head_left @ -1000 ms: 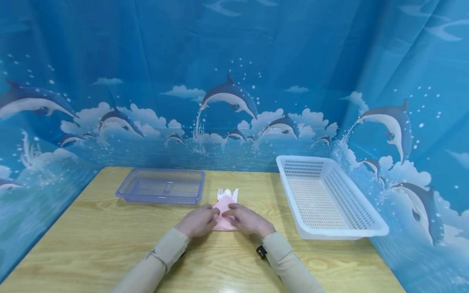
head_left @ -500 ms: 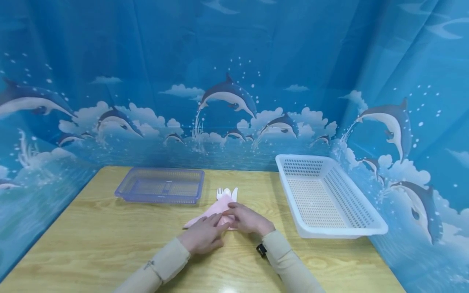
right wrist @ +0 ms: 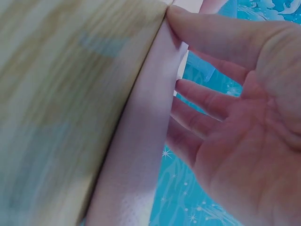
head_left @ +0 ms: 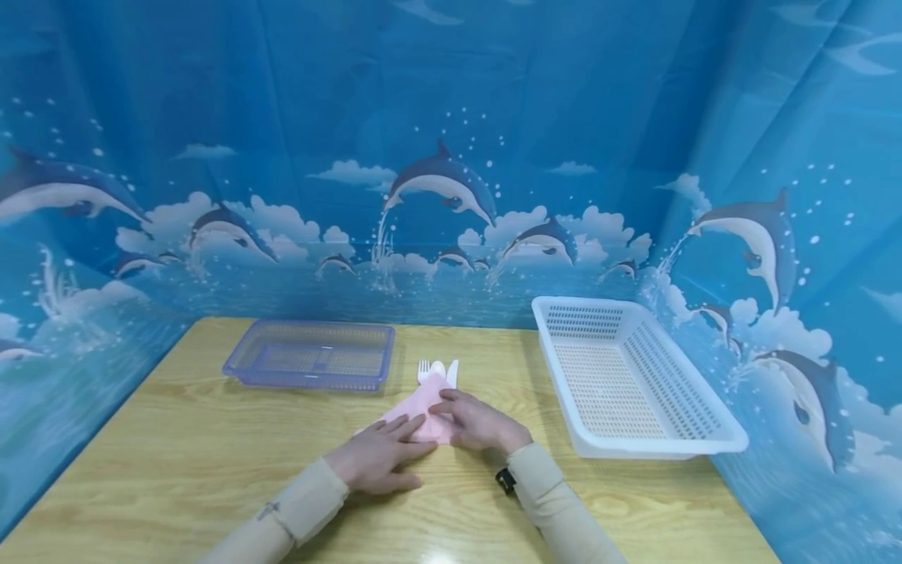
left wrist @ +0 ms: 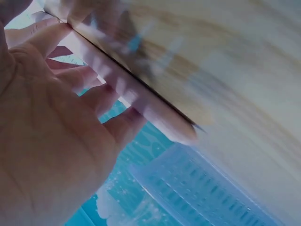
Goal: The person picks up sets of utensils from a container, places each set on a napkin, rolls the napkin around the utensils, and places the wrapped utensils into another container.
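A pink napkin (head_left: 423, 397) lies on the table, one corner drawn out to the left. Past its far tip show a white fork (head_left: 423, 371), spoon (head_left: 438, 368) and knife (head_left: 452, 374); their handles are hidden under the cloth. My left hand (head_left: 380, 457) lies with straight, spread fingers on the napkin's left flap. On the right side, my right hand (head_left: 485, 423) rests fingertips on the cloth, fingers only gently bent. In the right wrist view the thumb touches near the edge of the napkin (right wrist: 136, 127); in the left wrist view fingertips press the napkin (left wrist: 160, 117).
A see-through purple basket (head_left: 310, 384) stands at the back left of the wooden table (head_left: 211, 462). To the right stands a larger white perforated basket (head_left: 662, 448). A blue curtain (head_left: 317, 94) with dolphins hangs behind and beside the table.
My left hand has moved left and toward me, its fingers straightening, and the napkin's left corner has been spread out under it. My right hand has stayed nearly in place.
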`<state>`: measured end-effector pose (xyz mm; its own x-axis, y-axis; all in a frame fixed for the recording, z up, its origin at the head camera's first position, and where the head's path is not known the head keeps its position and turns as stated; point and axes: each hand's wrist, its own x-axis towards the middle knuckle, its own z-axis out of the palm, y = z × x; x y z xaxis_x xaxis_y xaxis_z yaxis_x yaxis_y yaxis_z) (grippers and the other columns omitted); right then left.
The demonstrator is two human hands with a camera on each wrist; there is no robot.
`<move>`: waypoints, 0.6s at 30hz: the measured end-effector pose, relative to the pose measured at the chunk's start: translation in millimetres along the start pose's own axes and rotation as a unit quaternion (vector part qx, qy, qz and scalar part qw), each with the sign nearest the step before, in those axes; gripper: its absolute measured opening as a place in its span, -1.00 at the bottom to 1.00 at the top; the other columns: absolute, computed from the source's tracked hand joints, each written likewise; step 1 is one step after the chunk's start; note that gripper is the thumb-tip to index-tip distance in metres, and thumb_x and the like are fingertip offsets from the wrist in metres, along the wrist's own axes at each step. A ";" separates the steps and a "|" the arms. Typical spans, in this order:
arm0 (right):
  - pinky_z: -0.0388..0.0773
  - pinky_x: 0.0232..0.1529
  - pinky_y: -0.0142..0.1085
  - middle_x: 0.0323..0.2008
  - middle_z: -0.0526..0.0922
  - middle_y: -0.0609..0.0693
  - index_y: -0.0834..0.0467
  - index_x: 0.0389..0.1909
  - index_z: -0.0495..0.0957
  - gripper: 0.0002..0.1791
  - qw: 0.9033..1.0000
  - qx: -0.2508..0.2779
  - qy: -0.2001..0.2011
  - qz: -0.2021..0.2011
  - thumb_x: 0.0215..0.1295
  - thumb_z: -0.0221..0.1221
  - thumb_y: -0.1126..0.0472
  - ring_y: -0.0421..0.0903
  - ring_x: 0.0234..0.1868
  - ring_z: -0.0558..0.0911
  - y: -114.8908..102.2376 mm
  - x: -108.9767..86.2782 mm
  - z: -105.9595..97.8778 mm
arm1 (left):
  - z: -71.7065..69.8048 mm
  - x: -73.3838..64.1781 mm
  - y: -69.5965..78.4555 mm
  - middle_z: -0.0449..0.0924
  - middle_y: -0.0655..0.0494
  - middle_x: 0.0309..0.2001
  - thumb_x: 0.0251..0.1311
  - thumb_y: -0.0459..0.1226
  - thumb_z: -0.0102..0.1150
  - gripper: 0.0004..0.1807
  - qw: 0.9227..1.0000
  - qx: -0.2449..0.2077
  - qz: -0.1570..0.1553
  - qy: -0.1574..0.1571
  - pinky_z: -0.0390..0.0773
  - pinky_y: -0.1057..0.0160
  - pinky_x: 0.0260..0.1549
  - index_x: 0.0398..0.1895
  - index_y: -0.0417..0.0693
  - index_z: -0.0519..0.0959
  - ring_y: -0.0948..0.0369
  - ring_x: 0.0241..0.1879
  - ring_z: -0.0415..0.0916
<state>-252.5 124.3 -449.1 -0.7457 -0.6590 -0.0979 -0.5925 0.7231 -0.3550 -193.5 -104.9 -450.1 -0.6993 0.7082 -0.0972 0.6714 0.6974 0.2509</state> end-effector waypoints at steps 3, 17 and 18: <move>0.19 0.46 0.07 0.47 0.21 0.17 0.05 0.30 0.45 -0.34 1.000 -0.007 -0.003 0.002 0.12 0.28 0.38 0.15 0.47 0.23 1.8 -0.6 -0.1 | -0.3 -5.7 -5.8 0.13 -0.14 0.50 0.33 0.14 0.02 -0.37 1.000 -0.006 0.002 0.005 0.20 -0.29 0.35 0.42 0.21 0.34 -0.20 0.46 0.10; 0.17 0.47 0.07 0.50 0.15 0.10 -0.03 0.33 0.43 -0.31 0.999 -0.009 -0.018 0.026 0.12 0.28 0.36 0.12 0.50 0.18 1.8 0.0 -0.7 | -5.3 -22.1 -19.3 0.15 -0.07 0.50 0.27 0.15 0.10 -0.28 0.999 -0.037 -0.021 -0.009 0.12 -0.37 0.34 0.44 0.12 0.30 -0.19 0.47 0.06; 0.17 0.47 0.06 0.50 0.15 0.10 -0.03 0.33 0.43 -0.31 0.999 -0.010 -0.017 0.025 0.12 0.28 0.36 0.12 0.49 0.18 1.6 0.0 -0.8 | -6.0 -23.1 -20.2 0.16 -0.07 0.49 0.25 0.14 0.12 -0.27 0.999 -0.041 -0.022 -0.009 0.12 -0.38 0.34 0.44 0.11 0.30 -0.20 0.47 0.06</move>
<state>-253.6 125.6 -448.9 -0.7640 -0.6281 -0.1478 -0.5605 0.7595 -0.3302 -192.4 -136.0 -447.1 -0.7228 0.6793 -0.1268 0.6172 0.7171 0.3237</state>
